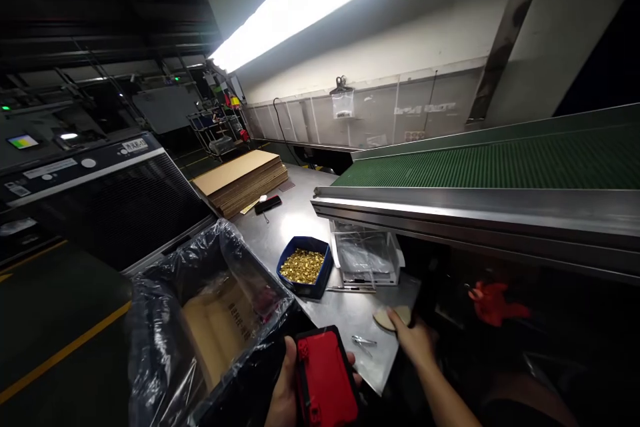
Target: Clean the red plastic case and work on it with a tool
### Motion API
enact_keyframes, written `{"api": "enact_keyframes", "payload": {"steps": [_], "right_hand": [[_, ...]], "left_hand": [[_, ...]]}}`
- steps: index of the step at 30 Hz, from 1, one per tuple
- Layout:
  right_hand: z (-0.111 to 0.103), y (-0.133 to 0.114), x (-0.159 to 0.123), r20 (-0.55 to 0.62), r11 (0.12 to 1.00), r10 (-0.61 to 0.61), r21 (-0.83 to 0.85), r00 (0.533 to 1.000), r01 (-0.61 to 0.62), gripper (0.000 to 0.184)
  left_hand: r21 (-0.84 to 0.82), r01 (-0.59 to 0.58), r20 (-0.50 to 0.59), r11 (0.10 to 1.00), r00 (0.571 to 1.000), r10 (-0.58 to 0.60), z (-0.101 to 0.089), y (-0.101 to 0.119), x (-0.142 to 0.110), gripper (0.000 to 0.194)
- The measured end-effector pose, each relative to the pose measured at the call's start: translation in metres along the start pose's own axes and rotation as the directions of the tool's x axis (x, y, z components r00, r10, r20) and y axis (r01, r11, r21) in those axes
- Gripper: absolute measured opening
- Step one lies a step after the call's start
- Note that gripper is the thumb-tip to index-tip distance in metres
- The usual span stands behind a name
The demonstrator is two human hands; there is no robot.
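My left hand (pixel 286 387) grips a red rectangular plastic part (pixel 325 377) with a black edge, low in the middle of the view, just right of the lined carton. My right hand (pixel 413 340) rests at the near edge of the steel table (pixel 350 313), its fingers on a small pale round pad (pixel 393 317); whether they are closed on it is unclear. Small metal tweezers (pixel 363 341) lie on the table between both hands. A blue bin (pixel 305 268) of small brass pieces stands further back.
A cardboard carton lined with a clear plastic bag (pixel 200 320) stands at the left. A clear plastic tray (pixel 367 257) sits under the green conveyor belt (pixel 500 163). Flat cardboard sheets (pixel 243 180) and a dark phone (pixel 268 204) lie at the far end. Something red (pixel 495 303) hangs under the conveyor.
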State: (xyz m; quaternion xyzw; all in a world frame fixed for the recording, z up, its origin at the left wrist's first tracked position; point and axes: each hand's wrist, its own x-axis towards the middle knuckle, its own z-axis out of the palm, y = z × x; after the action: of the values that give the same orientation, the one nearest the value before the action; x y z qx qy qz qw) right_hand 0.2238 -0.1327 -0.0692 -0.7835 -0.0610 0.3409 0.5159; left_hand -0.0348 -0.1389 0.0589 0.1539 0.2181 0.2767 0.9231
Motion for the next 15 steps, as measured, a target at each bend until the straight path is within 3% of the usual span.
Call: {"api": "enact_keyframes", "payload": {"steps": [2,6,8,12,15], "right_hand": [[-0.021,0.007,-0.013,0.045,0.991,0.071,0.114,0.996,-0.076,0.066],[-0.056,0.000,-0.063,0.207,0.899,0.141,0.382,0.968,-0.213,0.060],[-0.065,-0.012,-0.089,0.333,0.780,0.167,0.531,0.928,-0.331,0.050],[-0.075,-0.034,-0.125,0.576,0.376,0.160,0.716,0.802,-0.589,0.040],[-0.079,-0.042,-0.136,0.610,0.323,0.149,0.713,0.778,-0.622,0.039]], "left_hand": [[-0.002,-0.008,-0.056,1.000,0.998,0.008,0.000,0.001,-0.004,0.078],[-0.046,0.007,-0.149,0.999,0.989,-0.014,0.009,-0.005,-0.004,0.071],[-0.069,0.015,-0.174,0.998,0.984,-0.027,0.018,-0.011,-0.002,0.071],[-0.060,0.046,-0.219,0.997,0.974,-0.058,0.034,-0.021,0.004,0.066],[-0.041,0.048,-0.233,0.998,0.971,-0.056,0.040,-0.026,0.007,0.065]]}}
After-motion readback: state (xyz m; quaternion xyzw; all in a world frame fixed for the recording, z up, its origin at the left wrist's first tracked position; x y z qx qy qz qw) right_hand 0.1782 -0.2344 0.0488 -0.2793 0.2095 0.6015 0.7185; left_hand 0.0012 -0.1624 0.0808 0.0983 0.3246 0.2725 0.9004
